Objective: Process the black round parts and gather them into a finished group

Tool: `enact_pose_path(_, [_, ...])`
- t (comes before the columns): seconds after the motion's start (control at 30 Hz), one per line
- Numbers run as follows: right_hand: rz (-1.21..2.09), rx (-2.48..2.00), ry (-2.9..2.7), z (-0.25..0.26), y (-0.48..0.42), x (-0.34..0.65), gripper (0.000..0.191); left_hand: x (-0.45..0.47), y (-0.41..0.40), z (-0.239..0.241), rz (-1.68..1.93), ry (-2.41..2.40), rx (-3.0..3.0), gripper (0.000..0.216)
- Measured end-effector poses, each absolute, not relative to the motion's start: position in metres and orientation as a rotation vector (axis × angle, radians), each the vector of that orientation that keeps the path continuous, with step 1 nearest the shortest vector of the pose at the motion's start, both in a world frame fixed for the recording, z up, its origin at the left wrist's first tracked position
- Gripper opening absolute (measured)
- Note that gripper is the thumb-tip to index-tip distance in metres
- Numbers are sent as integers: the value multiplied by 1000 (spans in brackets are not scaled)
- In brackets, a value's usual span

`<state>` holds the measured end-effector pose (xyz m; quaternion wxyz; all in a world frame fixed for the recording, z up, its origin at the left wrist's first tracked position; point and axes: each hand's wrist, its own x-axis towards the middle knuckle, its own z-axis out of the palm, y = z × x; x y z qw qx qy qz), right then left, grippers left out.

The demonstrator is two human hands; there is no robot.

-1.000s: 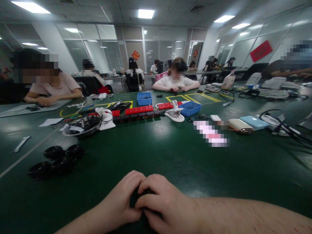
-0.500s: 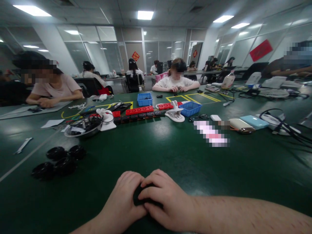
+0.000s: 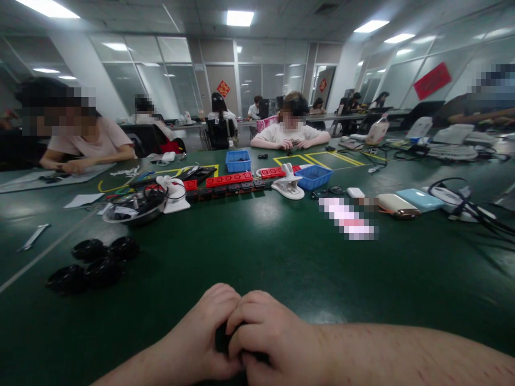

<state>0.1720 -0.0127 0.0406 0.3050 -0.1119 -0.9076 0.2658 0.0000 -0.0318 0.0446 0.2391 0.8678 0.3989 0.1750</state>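
Note:
Near the front edge of the view, my left hand [image 3: 207, 324] and my right hand [image 3: 271, 329] are pressed together around a black part [image 3: 222, 339]. Only small patches of it show between the fingers, so its kind and full shape stay hidden. The left fingers wrap its far left side, with the thumb below. My right hand curls over it from the right with bent fingers. Off to the left on the green table [image 3: 181, 279] lie several glossy black round pieces [image 3: 105, 271], grouped close together.
A wrench [image 3: 35, 237] lies at far left. A metal bowl [image 3: 139, 217] of dark parts, white clip stands [image 3: 288, 185], red and black blocks [image 3: 229, 179] and blue bins [image 3: 238, 161] line the middle. Power banks [image 3: 420, 199] and cables sit right. People [image 3: 86, 134] work around the table.
My right fingers have curled further over the black part, leaving less of it visible. The hands remain together, and the view has shifted slightly.

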Motion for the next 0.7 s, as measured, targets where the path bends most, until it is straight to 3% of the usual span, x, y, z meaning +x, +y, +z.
enact_pose_path(0.23, [645, -386, -2364, 45, -14, 171, 16, 8, -39, 39, 525, 1463, 2314, 16])
enact_pose_path(0.5, [637, -272, -2334, 43, -13, 173, 16, -5, -30, 42, 609, 1053, 2297, 13])
enact_pose_path(0.7, [619, -168, -2442, 42, -11, 173, 11, -3, -32, 42, 542, 1023, 2336, 18])
